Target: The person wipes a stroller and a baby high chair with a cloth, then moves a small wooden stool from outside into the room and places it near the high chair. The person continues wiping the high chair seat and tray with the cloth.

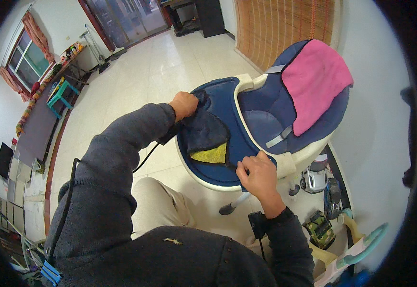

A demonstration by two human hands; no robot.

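A high chair with a cream frame and a dark blue tray (222,97) stands before me. On the tray lies a dark grey cloth (206,131) with a yellow underside showing at its near corner. My left hand (185,104) is closed on the cloth's far left end. At the tray's near right edge, my right hand (259,172) has its fingers curled around the cloth's near corner. A pink cloth (317,82) with dark edging drapes over the chair's padded backrest. Grey straps hang on the blue seat (265,122).
Toy cars (315,177) and a camouflage toy vehicle (319,229) sit on the floor by the right wall. A small turquoise stool (63,93) stands at the left. Beyond the chair hangs a bamboo blind (283,30). Black cables run from both sleeves.
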